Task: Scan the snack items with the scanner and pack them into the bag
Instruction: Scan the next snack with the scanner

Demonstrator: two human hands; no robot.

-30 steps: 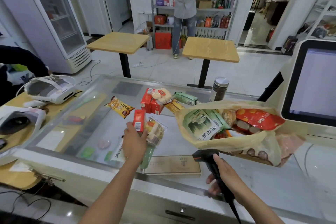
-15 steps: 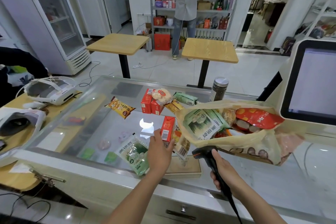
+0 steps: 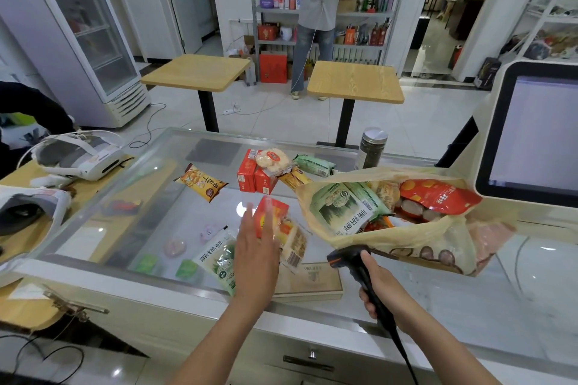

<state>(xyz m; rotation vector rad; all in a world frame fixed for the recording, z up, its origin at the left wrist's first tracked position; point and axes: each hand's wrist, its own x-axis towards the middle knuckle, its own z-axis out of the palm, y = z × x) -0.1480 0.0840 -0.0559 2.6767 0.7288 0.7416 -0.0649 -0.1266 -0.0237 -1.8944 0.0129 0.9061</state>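
My left hand (image 3: 256, 248) holds a small red snack box (image 3: 271, 216) upright above the glass counter (image 3: 131, 197); both are motion-blurred. My right hand (image 3: 380, 287) grips the black scanner (image 3: 347, 257), whose head points left toward the box. A beige plastic bag (image 3: 391, 242) lies open just right of the box, with green and red snack packs inside. On the glass lie a clear cracker pack (image 3: 294, 245), a green-and-white pack (image 3: 219, 258), a yellow pack (image 3: 201, 182), two red boxes (image 3: 253, 180), a rice-cracker pack (image 3: 272, 159) and a green pack (image 3: 314, 165).
A flat wooden box (image 3: 311, 280) lies at the counter's near edge under the cracker pack. A lidded jar (image 3: 372, 147) stands behind the bag. The till screen (image 3: 531, 134) fills the right side. A white headset (image 3: 78, 156) sits on the desk at left.
My left hand lifted the red box off the left part of the glass and carried it right, toward the scanner and bag. The right hand raised the scanner slightly.
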